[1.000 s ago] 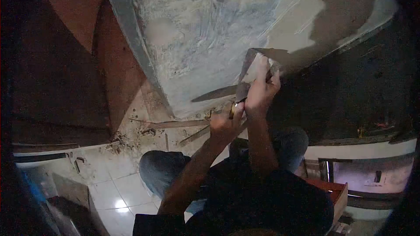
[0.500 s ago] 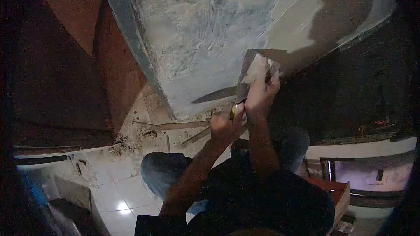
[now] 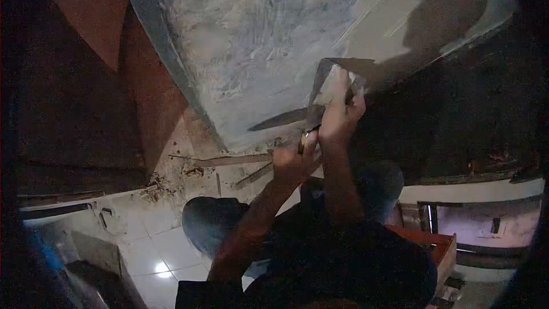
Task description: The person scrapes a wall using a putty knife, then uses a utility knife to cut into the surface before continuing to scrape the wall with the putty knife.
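My left hand (image 3: 293, 159) is closed around the handle of a putty knife (image 3: 315, 100), with a bit of yellow showing at the grip. Just above it, my right hand (image 3: 341, 119) is closed at the wide blade, its index finger stretched along the face and the other fingers curled at the side. Pale putty (image 3: 330, 87) lies on the blade. The blade is at the lower right part of a grey-white, unevenly coated wall surface (image 3: 246, 80); whether its edge touches the surface is hard to tell. Shadows fall beside the blade.
A smoother beige patch (image 3: 383, 28) covers the upper right of the surface. Reddish-brown panels (image 3: 157, 97) stand at left, a dark area (image 3: 446, 120) at right. Wood strips (image 3: 229, 161) and debris lie on the tiled floor (image 3: 166, 252). A reddish wooden box (image 3: 443, 243) stands at lower right.
The view has shifted slightly, so the wall surface sits a little higher and further left. Both hands keep the same grip, with the putty knife nearly in the same place.
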`<act>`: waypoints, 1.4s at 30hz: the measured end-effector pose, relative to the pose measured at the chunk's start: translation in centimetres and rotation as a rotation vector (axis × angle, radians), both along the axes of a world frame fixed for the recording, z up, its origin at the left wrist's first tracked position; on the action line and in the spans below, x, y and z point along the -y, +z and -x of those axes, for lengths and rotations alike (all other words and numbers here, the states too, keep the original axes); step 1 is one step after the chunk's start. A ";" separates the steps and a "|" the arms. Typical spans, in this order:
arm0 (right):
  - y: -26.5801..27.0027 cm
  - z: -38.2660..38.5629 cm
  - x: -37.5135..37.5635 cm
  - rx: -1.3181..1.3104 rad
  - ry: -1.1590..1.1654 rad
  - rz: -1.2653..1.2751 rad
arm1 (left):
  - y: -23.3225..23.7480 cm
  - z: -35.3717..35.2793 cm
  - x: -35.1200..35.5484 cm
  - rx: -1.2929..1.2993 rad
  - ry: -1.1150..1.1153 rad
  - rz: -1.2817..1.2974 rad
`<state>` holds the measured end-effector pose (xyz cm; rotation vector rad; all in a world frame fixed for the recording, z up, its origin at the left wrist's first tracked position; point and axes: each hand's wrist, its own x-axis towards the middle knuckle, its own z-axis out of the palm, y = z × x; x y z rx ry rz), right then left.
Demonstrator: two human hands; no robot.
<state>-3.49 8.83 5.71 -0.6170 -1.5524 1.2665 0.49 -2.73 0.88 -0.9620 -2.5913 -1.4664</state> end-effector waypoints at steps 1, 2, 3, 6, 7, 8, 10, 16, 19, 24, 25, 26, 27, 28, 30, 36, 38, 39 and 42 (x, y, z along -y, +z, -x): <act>-0.6 0.1 -0.1 0.000 0.000 0.001 | -0.5 -0.1 -0.3 0.000 0.000 0.001; -1.1 0.1 -0.1 0.024 -0.076 0.048 | -1.3 -0.3 -0.9 -0.116 0.109 -0.056; -0.9 0.2 0.1 0.047 -0.153 0.096 | -1.3 -0.3 -1.1 -0.233 0.217 -0.113; 0.7 -0.3 0.5 0.144 -0.061 0.085 | -0.9 -0.2 -0.6 -0.221 0.123 -0.056; 0.7 -0.3 0.5 0.144 -0.063 0.085 | -0.8 -0.1 -0.8 -0.222 0.121 -0.057; 0.5 -0.3 0.5 0.105 -0.043 0.057 | -0.7 0.2 -0.9 -0.215 0.126 -0.139; 0.2 -0.2 0.4 0.069 -0.023 0.033 | -0.9 0.2 -1.0 -0.205 0.130 -0.217; 0.3 0.0 0.3 -0.018 0.010 -0.018 | -1.4 0.4 -1.2 -0.316 0.173 -0.244; 1.2 -0.3 1.1 -0.037 0.031 0.092 | -3.7 0.5 -1.5 -0.239 0.133 -0.181; 0.7 -0.5 0.5 0.012 0.083 0.075 | -1.3 0.0 -0.7 -0.382 0.120 0.042; 0.6 -0.4 0.6 0.017 0.077 0.081 | -1.4 0.3 -0.5 -0.378 0.113 0.046; 0.6 -0.4 0.7 0.006 0.059 0.104 | -1.5 0.8 -0.6 -0.490 0.118 -0.031; 0.6 -0.4 0.7 -0.008 0.043 0.126 | -1.8 1.0 -0.7 -0.603 0.123 -0.111; 0.5 -0.3 0.6 -0.005 0.036 0.132 | -2.6 0.8 -0.9 -0.601 0.115 -0.107; 0.3 -0.3 0.4 0.040 -0.007 0.067 | -3.8 0.3 -1.2 0.053 0.071 -0.220; -0.2 -0.3 0.3 0.072 -0.050 0.047 | -2.5 0.5 -1.1 -0.369 0.141 -0.173; -0.2 -0.2 0.3 0.079 -0.090 0.023 | -3.4 0.7 -1.3 -0.404 0.148 -0.167; -0.1 -0.1 0.4 0.086 -0.129 -0.001 | -3.2 0.8 -1.3 -0.439 0.156 -0.161; 0.9 -0.4 1.1 -0.018 0.020 0.093 | -2.3 0.4 -1.0 -0.034 0.087 -0.262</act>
